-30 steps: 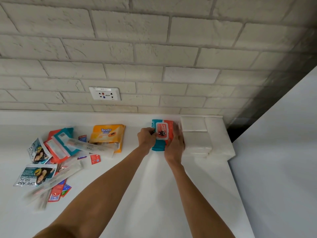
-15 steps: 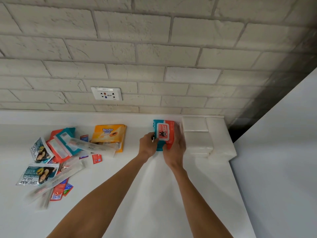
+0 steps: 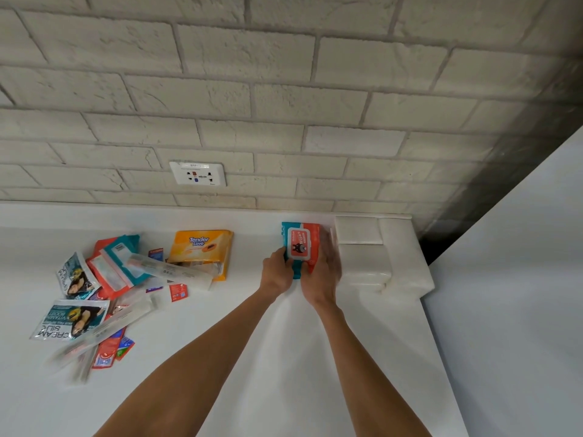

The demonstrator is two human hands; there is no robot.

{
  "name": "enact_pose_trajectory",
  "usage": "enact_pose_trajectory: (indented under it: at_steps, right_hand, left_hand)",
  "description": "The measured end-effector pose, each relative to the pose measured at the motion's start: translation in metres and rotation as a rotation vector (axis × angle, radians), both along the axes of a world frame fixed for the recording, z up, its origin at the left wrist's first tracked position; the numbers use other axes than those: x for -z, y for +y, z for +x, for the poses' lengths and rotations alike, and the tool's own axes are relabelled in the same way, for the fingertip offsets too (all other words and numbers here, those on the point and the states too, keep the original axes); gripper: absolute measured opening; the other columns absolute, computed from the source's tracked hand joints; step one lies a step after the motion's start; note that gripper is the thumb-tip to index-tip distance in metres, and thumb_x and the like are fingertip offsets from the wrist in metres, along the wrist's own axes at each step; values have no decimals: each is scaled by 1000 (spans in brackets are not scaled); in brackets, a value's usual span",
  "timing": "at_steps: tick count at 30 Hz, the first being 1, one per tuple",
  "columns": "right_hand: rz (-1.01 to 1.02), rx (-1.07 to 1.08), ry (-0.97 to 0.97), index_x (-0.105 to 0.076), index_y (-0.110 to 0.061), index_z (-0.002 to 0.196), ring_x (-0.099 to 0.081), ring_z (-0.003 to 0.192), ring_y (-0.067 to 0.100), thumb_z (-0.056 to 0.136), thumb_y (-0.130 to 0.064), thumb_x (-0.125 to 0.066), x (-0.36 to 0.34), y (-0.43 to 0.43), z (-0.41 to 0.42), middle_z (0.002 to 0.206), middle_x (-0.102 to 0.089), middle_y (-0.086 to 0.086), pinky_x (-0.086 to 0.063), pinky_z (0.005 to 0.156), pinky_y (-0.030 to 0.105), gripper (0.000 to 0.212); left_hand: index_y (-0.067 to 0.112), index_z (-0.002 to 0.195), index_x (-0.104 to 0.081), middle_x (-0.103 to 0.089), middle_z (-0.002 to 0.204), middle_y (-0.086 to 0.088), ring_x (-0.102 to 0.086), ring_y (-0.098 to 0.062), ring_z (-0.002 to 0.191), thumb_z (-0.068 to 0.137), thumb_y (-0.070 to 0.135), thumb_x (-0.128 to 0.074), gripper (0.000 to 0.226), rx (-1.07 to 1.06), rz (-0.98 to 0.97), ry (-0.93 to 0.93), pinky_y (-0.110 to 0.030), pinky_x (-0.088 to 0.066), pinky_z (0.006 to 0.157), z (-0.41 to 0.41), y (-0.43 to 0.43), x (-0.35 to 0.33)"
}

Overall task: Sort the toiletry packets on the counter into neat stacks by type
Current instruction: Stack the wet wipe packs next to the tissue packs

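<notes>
Nearest to me, two bare forearms reach over the white table [image 3: 284,373] toward its back right corner. To the left, well apart from the hands, lies the loose heap [image 3: 104,294] that is not yet sorted: shampoo sachets [image 3: 69,321], long clear wrappers [image 3: 170,271] which I think hold toothbrushes, and small red sachets, all crossing one over another. Some of them are blurred.

A little farther, both hands meet at the wipes packet [image 3: 301,244], which lies flat on the table with its label up. The left hand [image 3: 277,274] holds its near left corner, with the fingers [image 3: 285,257] curled round the edge. The right hand [image 3: 321,279] lies along the right edge. There the fingers look rather straight and flat against the side, but they are blurred, so I cannot say how firmly they press. I judge that the packet is taken from both sides in order to square it and set it straight in its own place. Whether a second such packet is under it, I cannot tell.

Just beside it, on the right, stand the white tissue packs [image 3: 362,266], piled neatly in the corner, so the sorted things seem to collect there in a row.

Farther left, an orange pack [image 3: 202,247] waits at the back of the heap, partly under a wrapper. Behind everything is the brick wall with a socket [image 3: 197,174]
</notes>
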State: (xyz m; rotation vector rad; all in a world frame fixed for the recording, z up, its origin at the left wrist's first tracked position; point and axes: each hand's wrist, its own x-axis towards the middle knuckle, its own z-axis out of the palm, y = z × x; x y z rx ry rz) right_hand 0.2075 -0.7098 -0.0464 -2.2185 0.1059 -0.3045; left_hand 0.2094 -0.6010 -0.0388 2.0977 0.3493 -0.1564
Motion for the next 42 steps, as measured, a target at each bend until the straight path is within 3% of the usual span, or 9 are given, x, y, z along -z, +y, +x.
enact_pose_trajectory:
  at_steps: [3,5,7,9,13,18,23,32,42]
  right_hand:
    - [-52,10,13,-34,-33,159,-43,125,-18,106,-30,-61,-7,0,-3,152,-51,-7,-19,90,-14,60]
    - [-105,-4,-2,-26,-33,162,-49,136,4,105,-34,-60,-5,0,-3,156,-46,-7,-30,107,5,66]
    - [-84,9,3,-21,-32,163,-43,144,10,105,-32,-58,-4,1,-6,161,-39,-6,-37,117,26,70]
    - [-63,13,7,-18,-29,164,-31,151,11,101,-30,-59,-6,2,-12,166,-30,-5,-27,124,29,75]
    - [-48,0,-27,-28,-22,162,-30,150,9,100,-24,-62,-21,13,-31,165,-32,-2,-18,120,16,71]
    - [-61,-92,-13,-37,-18,159,-54,136,26,103,-20,-60,-23,47,-62,157,-46,10,-55,105,40,61]
    - [-22,-173,37,-50,-14,150,-51,141,22,105,-24,-57,-29,89,-95,152,-54,6,-42,113,30,46]
    - [-36,-319,126,-65,-22,121,-69,108,16,102,-28,-64,-29,216,-143,117,-72,0,-60,90,32,20]
    - [-319,-439,198,-57,-20,131,-59,125,17,101,-36,-64,-27,343,-154,135,-59,1,-58,90,24,34]
  left_hand:
    - [13,133,-56,-67,128,-9,-68,-25,107,108,20,-43,29,12,-6,8,-33,-55,91,-1,1,-3]
    - [13,138,-52,-64,133,-10,-67,-26,113,108,22,-44,33,5,-17,17,-36,-55,95,-1,3,-7]
    - [14,146,-46,-59,141,-10,-64,-27,120,108,26,-46,40,-21,-27,24,-36,-56,95,-4,5,-11]
    - [14,150,-41,-54,148,-9,-59,-30,128,107,27,-46,44,-53,-19,19,-37,-56,95,-9,10,-16]
    - [12,146,-47,-57,145,-9,-57,-29,130,106,28,-49,43,-117,5,-80,-38,-52,101,-28,39,-18]
    - [9,133,-59,-69,124,-7,-64,-22,116,101,23,-56,35,-225,-9,-178,-32,-51,99,-69,96,-19]
    - [7,121,-66,-71,118,-7,-67,-24,108,101,18,-57,24,-278,148,-254,-30,-51,89,-111,161,-23]
    - [8,121,-66,-74,115,-6,-70,-20,104,99,17,-61,25,-328,233,-242,-34,-58,89,-173,289,-22]
    - [10,113,-67,-72,101,2,-67,-14,91,95,7,-57,21,-224,220,-165,-22,-51,76,-192,382,-26]
